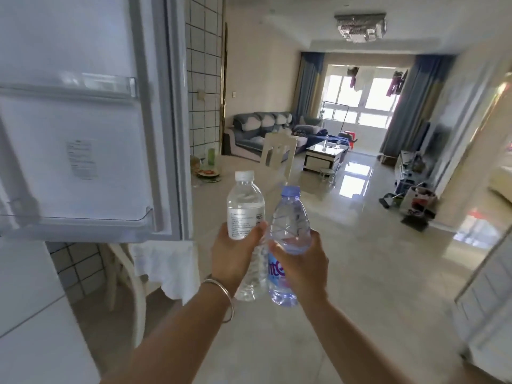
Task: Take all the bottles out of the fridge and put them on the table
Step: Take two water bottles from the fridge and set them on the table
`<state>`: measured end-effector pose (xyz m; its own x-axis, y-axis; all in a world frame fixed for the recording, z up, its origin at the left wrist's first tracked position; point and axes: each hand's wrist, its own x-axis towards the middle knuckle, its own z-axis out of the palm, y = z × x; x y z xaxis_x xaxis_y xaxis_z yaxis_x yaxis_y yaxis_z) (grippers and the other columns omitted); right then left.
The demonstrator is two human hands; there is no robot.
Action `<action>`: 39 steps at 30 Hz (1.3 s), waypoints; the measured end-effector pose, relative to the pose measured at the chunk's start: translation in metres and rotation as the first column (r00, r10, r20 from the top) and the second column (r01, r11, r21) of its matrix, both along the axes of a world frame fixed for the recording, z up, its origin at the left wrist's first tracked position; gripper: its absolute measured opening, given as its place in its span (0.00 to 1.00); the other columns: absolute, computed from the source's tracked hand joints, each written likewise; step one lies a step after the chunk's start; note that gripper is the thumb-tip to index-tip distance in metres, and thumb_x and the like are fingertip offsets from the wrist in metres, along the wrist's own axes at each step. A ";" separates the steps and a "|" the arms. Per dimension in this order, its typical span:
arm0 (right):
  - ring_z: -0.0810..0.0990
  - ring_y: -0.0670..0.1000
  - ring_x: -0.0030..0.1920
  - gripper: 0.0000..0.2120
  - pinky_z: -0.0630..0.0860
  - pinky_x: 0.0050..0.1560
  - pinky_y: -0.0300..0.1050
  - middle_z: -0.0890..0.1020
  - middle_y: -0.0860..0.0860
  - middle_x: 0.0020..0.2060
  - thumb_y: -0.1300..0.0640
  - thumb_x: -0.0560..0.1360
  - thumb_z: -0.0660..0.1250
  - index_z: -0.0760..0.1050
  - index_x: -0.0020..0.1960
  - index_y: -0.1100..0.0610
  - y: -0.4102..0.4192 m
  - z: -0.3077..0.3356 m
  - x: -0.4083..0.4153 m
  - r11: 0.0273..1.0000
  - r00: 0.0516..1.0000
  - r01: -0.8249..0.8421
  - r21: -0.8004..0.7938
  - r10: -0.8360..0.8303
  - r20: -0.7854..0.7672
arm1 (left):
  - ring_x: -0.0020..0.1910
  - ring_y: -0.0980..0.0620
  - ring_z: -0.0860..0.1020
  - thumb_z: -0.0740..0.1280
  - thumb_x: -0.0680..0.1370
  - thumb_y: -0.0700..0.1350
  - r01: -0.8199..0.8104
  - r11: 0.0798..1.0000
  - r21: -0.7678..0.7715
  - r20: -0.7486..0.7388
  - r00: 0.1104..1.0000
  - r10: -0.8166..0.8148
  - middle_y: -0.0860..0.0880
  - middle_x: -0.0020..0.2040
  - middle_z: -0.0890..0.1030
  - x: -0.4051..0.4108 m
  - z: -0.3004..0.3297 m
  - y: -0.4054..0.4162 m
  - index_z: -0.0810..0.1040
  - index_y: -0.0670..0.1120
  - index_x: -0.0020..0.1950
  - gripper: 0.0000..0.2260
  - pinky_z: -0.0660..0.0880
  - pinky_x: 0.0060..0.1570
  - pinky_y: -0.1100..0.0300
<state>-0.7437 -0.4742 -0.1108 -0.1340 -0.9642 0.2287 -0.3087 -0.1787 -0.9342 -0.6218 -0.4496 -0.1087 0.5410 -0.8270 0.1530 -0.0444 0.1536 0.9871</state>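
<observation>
My left hand (234, 254) grips a clear water bottle (245, 202) with a white cap, held upright in front of me. My right hand (300, 266) grips a pale blue bottle (289, 217) with a blue cap, tilted slightly and touching the clear one. The open fridge door (83, 120) fills the upper left, its shelves showing no bottles. Beyond the door's edge lies the table (235, 164) under a white cloth, partly hidden by the door and the bottles.
A green cup (211, 157) and plates of food (207, 173) sit at the table's far left. A white chair (278, 153) stands at its far side and another chair (130, 275) below the fridge door. Glossy floor stretches right towards a sofa (260, 131).
</observation>
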 end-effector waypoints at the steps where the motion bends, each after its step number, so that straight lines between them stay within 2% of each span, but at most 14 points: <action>1: 0.81 0.54 0.49 0.29 0.77 0.53 0.50 0.80 0.47 0.44 0.45 0.61 0.77 0.72 0.57 0.52 -0.009 -0.001 -0.008 1.000 1.000 0.017 0.008 -0.017 -0.003 | 0.43 0.53 0.83 0.72 0.61 0.62 0.000 1.000 0.004 -0.001 1.000 0.000 0.52 0.42 0.85 -0.007 -0.001 -0.010 0.79 0.52 0.49 0.22 0.78 0.46 0.56; 3: 0.81 0.53 0.48 0.28 0.77 0.53 0.48 0.79 0.46 0.42 0.46 0.61 0.76 0.72 0.57 0.52 -0.029 -0.002 -0.019 0.999 0.999 0.038 0.010 -0.038 -0.009 | 0.42 0.54 0.83 0.70 0.58 0.65 0.008 1.000 0.012 0.014 1.000 -0.008 0.52 0.42 0.85 -0.017 -0.001 -0.031 0.79 0.51 0.50 0.26 0.78 0.44 0.57; 5: 0.80 0.53 0.47 0.28 0.76 0.53 0.47 0.78 0.45 0.41 0.47 0.62 0.76 0.72 0.58 0.53 -0.052 -0.002 -0.025 0.999 0.999 0.042 0.015 -0.041 -0.016 | 0.41 0.55 0.83 0.71 0.59 0.64 0.022 1.000 0.016 0.024 0.999 -0.023 0.52 0.43 0.85 -0.022 0.000 -0.052 0.79 0.51 0.50 0.25 0.76 0.40 0.62; 7: 0.81 0.54 0.48 0.29 0.78 0.53 0.50 0.77 0.43 0.40 0.46 0.61 0.76 0.72 0.58 0.52 -0.082 -0.002 -0.025 0.999 0.999 0.030 0.038 -0.030 -0.013 | 0.41 0.56 0.83 0.73 0.63 0.60 0.018 1.000 0.015 0.020 1.000 -0.018 0.52 0.43 0.84 -0.022 0.002 -0.076 0.78 0.50 0.51 0.21 0.73 0.37 0.66; 11: 0.82 0.54 0.45 0.32 0.81 0.46 0.56 0.76 0.39 0.37 0.40 0.54 0.73 0.71 0.55 0.48 -0.149 0.005 -0.009 0.999 1.000 0.008 0.050 -0.009 0.014 | 0.41 0.56 0.83 0.71 0.60 0.63 -0.011 1.000 -0.007 0.009 1.000 0.011 0.52 0.43 0.84 -0.009 0.006 -0.143 0.78 0.50 0.51 0.25 0.74 0.38 0.64; 17: 0.83 0.55 0.46 0.38 0.81 0.45 0.57 0.79 0.44 0.41 0.34 0.47 0.69 0.70 0.56 0.44 -0.266 0.027 0.036 0.999 0.999 -0.029 0.032 0.028 0.019 | 0.41 0.57 0.82 0.74 0.67 0.54 -0.080 0.996 -0.033 -0.006 0.997 0.080 0.52 0.43 0.84 0.037 0.018 -0.257 0.78 0.50 0.50 0.16 0.72 0.36 0.66; 23: 0.83 0.55 0.43 0.37 0.82 0.43 0.56 0.77 0.41 0.41 0.35 0.49 0.72 0.71 0.56 0.44 -0.391 0.037 0.097 0.995 0.995 -0.078 0.054 0.074 0.072 | 0.41 0.60 0.80 0.72 0.69 0.54 -0.158 0.987 -0.031 0.026 0.987 0.159 0.52 0.45 0.83 0.101 0.027 -0.371 0.78 0.49 0.54 0.17 0.69 0.32 0.72; 26: 0.83 0.53 0.42 0.33 0.82 0.40 0.54 0.76 0.42 0.41 0.37 0.53 0.73 0.70 0.55 0.43 -0.446 0.035 0.128 0.990 0.991 -0.122 0.067 0.119 0.055 | 0.40 0.60 0.80 0.72 0.68 0.56 -0.218 0.976 -0.010 0.034 0.975 0.218 0.52 0.45 0.83 0.131 0.019 -0.412 0.78 0.49 0.52 0.17 0.69 0.29 0.77; 28: 0.81 0.50 0.37 0.26 0.81 0.38 0.49 0.77 0.44 0.40 0.41 0.57 0.75 0.69 0.52 0.44 -0.482 0.029 0.151 0.985 0.987 -0.157 0.078 0.153 0.049 | 0.40 0.61 0.79 0.73 0.68 0.57 -0.267 0.964 0.021 0.033 0.963 0.266 0.54 0.44 0.83 0.153 0.013 -0.438 0.78 0.51 0.51 0.16 0.70 0.30 0.75; 30: 0.82 0.51 0.35 0.24 0.81 0.37 0.49 0.79 0.46 0.39 0.42 0.57 0.75 0.70 0.49 0.45 -0.517 0.019 0.180 0.971 0.976 -0.218 0.095 0.214 0.048 | 0.41 0.60 0.79 0.74 0.66 0.57 -0.312 0.948 0.057 0.012 0.950 0.312 0.56 0.43 0.82 0.175 0.002 -0.465 0.77 0.52 0.49 0.16 0.71 0.35 0.70; 32: 0.83 0.55 0.38 0.25 0.82 0.39 0.54 0.81 0.47 0.39 0.40 0.53 0.74 0.71 0.46 0.47 -0.548 0.009 0.213 0.953 0.958 -0.287 0.102 0.284 0.042 | 0.40 0.57 0.81 0.74 0.63 0.59 -0.380 0.921 0.087 0.004 0.924 0.381 0.55 0.41 0.83 0.198 -0.008 -0.490 0.77 0.52 0.47 0.18 0.75 0.39 0.63; 34: 0.82 0.54 0.41 0.22 0.80 0.44 0.51 0.82 0.48 0.42 0.43 0.56 0.76 0.70 0.42 0.48 -0.581 0.001 0.247 0.926 0.931 -0.366 0.098 0.365 0.028 | 0.40 0.55 0.82 0.72 0.60 0.62 -0.453 0.886 0.102 0.005 0.891 0.455 0.53 0.40 0.84 0.224 -0.019 -0.517 0.77 0.52 0.45 0.21 0.77 0.42 0.59; 37: 0.78 0.52 0.38 0.20 0.71 0.33 0.41 0.81 0.48 0.42 0.47 0.61 0.77 0.70 0.45 0.49 -0.623 -0.006 0.296 0.871 0.875 -0.474 0.127 0.482 -0.041 | 0.40 0.56 0.82 0.73 0.62 0.62 -0.555 0.819 0.147 0.013 0.829 0.559 0.53 0.40 0.84 0.267 -0.032 -0.550 0.77 0.52 0.45 0.19 0.76 0.40 0.60; 39: 0.79 0.51 0.36 0.21 0.69 0.29 0.39 0.81 0.48 0.40 0.48 0.61 0.77 0.72 0.49 0.50 -0.651 -0.008 0.334 0.831 0.834 -0.542 0.126 0.550 -0.038 | 0.39 0.56 0.81 0.73 0.63 0.61 -0.622 0.770 0.144 0.006 0.778 0.628 0.52 0.40 0.84 0.296 -0.032 -0.570 0.77 0.51 0.45 0.18 0.74 0.38 0.61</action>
